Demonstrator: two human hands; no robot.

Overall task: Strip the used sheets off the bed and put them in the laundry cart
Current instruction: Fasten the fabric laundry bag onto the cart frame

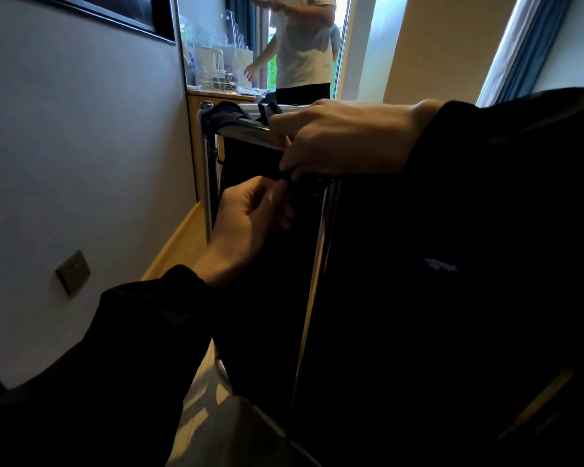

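Observation:
The laundry cart (321, 251) stands right in front of me, a chrome tube frame with a dark fabric bag hanging from it. At the near top corner of the frame, my right hand (344, 143) reaches in from the right and pinches a short dark strap (285, 178) of the bag. My left hand (253, 210) is just below it, fingers curled, pinching the same strap. Both my sleeves are black. No bed and no sheets are in view.
A grey wall (81, 146) with a switch plate (73, 271) runs close along the left. Behind the cart is a wooden counter (216, 96) with clear containers, and a person in a white shirt (300, 55) stands by the window. Tiled floor (203, 399) shows between wall and cart.

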